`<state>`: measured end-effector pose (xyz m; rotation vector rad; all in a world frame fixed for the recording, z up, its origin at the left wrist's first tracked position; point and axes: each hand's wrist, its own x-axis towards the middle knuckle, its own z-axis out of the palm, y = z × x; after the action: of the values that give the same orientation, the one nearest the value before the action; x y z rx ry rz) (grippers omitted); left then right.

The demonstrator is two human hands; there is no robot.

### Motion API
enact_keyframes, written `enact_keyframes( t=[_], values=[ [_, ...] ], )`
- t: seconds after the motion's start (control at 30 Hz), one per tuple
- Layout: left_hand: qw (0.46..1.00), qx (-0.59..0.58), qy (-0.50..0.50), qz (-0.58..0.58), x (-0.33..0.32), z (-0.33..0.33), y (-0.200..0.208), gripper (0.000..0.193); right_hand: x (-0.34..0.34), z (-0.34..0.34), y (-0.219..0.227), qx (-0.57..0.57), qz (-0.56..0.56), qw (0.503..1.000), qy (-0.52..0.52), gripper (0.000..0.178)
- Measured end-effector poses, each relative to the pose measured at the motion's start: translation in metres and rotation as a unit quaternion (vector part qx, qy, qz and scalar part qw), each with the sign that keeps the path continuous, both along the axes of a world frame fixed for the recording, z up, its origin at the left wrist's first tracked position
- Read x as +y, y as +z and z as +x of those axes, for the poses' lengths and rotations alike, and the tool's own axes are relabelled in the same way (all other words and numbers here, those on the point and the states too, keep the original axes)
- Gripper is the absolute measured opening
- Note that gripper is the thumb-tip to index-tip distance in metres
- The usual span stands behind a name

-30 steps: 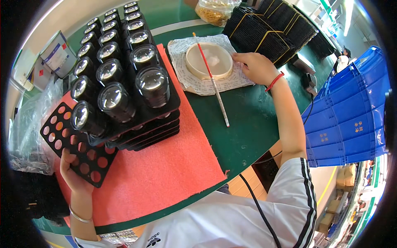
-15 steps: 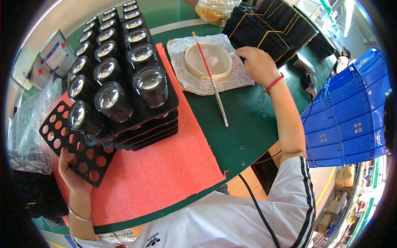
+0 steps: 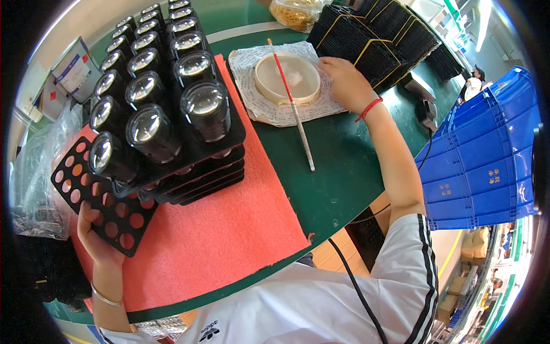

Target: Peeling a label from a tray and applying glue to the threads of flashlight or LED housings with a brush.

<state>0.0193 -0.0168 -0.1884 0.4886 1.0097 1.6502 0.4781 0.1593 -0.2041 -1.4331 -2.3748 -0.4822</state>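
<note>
My left hand (image 3: 98,241) grips the lower edge of a flat black tray with rows of round holes (image 3: 123,221), held tilted over a red cloth mat (image 3: 229,241). Beside it stands a stack of black trays (image 3: 215,180); its top tray carries several black cylinders with clear lens tops (image 3: 206,106). My right hand (image 3: 349,86) has its fingers curled at the right edge of a printed paper sheet (image 3: 243,69); the fingertips are partly hidden. On that sheet sits a round cream dish (image 3: 258,89) with whitish stuff inside. A thin red-and-white stick (image 3: 301,132) lies across the dish rim.
Black trays tied with yellow bands (image 3: 355,46) stand at the far right, near a clear bag of yellow bands (image 3: 295,14). Blue crates (image 3: 475,166) rise at the right. Metal cans (image 3: 74,71) and clear plastic wrap (image 3: 43,172) are at the left. A person (image 3: 474,86) is far off.
My right hand has moved slightly left, further over the paper's edge. My left hand keeps its hold on the tray. The whole view has shifted a little.
</note>
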Motion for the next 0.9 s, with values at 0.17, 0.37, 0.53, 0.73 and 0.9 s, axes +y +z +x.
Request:
enact_keyframes(
  t=[0.17,0.37,0.53,0.73,0.9],
  values=[
    [0.996,-0.023,-0.091,0.003,-0.005,-0.032,-0.017,0.050,-0.010,-0.005,0.024,0.061,-0.087,0.993,-0.049,0.033],
    [0.993,0.012,-0.115,0.009,-0.003,-0.039,-0.022,0.047,0.000,0.002,0.002,-0.013,-0.062,0.998,0.002,0.032],
    [0.994,0.006,-0.111,0.015,-0.005,-0.030,-0.016,0.045,-0.001,-0.006,0.006,0.048,-0.035,0.998,-0.023,0.031],
    [0.997,-0.006,-0.073,0.019,-0.001,-0.012,-0.006,0.049,0.000,-0.002,0.007,0.023,-0.061,0.998,-0.024,0.031],
    [0.998,-0.015,-0.055,-0.005,-0.003,-0.013,-0.003,0.054,-0.001,-0.008,0.011,0.076,-0.029,0.996,-0.032,0.029]
  ],
)
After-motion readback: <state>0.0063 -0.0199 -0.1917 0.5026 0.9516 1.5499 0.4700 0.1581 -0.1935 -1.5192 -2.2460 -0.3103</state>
